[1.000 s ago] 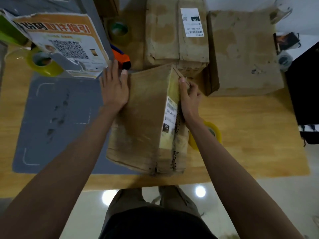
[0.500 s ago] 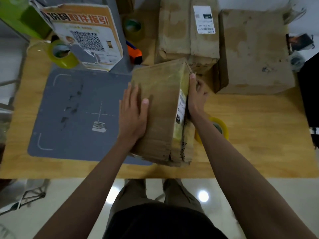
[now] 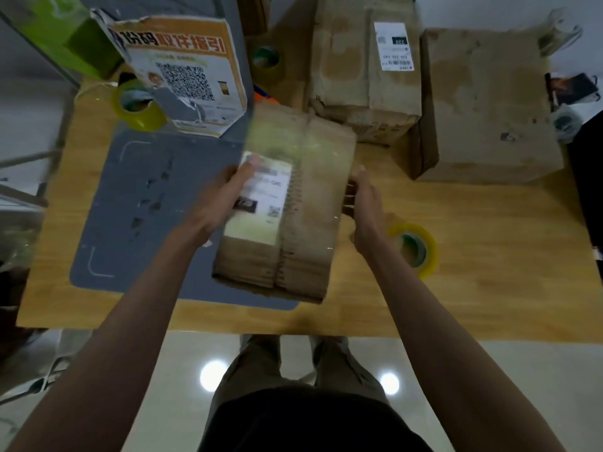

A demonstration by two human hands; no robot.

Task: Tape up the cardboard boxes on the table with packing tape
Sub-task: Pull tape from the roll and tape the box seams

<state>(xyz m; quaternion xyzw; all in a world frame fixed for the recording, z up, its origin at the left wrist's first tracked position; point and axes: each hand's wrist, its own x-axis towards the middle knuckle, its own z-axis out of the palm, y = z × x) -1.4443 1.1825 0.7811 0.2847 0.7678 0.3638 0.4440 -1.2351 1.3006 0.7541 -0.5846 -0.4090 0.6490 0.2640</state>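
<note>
- You're holding the cardboard box between both hands, near the table's front edge, partly over the grey mat; whether it's resting on the surface or slightly lifted, can't tell through the blur
- Box's long axis is running away from you, slightly tilted right; the centre seam is running the same way
- Your left hand is lying on the top face, fingers straight and pressing over the white label, not curling around anything
- Your right hand is pressing against the box's right side wall, fingers mostly hidden behind the edge, so the grip is looking flat but can't fully tell
- Nearest tape roll is sitting on the table just to the right of your right hand, so that hand is the closer one for grabbing it
- Box is looking worn: scuffed brown cardboard, yellowish old tape glossing the top, dotted marks along the seam, motion-blurred
- Two more boxes are waiting behind: a labelled one and a wider plain one
- Another yellow roll is sitting far left, well apart from both hands
</note>
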